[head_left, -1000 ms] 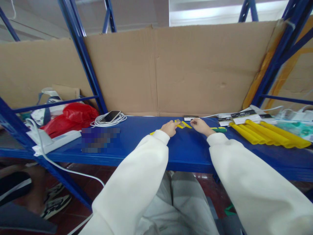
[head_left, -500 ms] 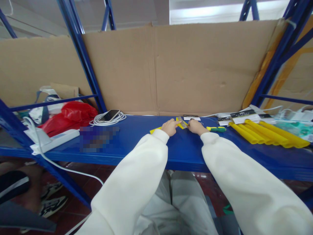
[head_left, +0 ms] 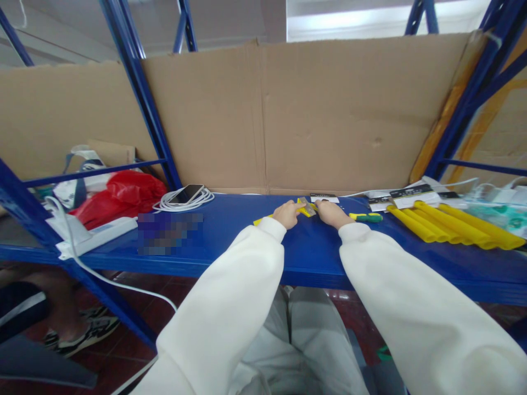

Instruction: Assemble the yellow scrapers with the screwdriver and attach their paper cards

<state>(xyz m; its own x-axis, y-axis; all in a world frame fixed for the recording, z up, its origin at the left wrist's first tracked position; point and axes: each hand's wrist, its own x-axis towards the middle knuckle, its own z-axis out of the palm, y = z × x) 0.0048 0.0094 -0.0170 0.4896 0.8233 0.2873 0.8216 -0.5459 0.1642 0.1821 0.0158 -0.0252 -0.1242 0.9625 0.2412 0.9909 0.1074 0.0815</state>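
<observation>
My left hand (head_left: pixel 287 214) is closed around a long, narrow yellow piece (head_left: pixel 268 217), which shows on both sides of the fist. Toward my right hand, this piece carries a flat greyish part (head_left: pixel 306 206). My right hand (head_left: pixel 331 213) is closed right beside that greyish part, with its fingertips pressed together; what they pinch is too small and hidden to make out. A green-and-yellow handled tool (head_left: pixel 365 218) lies just right of my right hand. Behind my hands is a black-and-white card (head_left: pixel 324 198).
Several yellow tubes (head_left: pixel 453 224) with black-and-white cards lie at the right of the blue shelf (head_left: pixel 234 241). On the left are a coiled white cable (head_left: pixel 181 203) with a phone, a red bag (head_left: pixel 123 192) and a white power strip (head_left: pixel 102 236). A cardboard sheet (head_left: pixel 329 115) stands behind.
The view has shifted very slightly. Both hands keep nearly the same position and hold. At the lower left, another person's foot has moved a little.
</observation>
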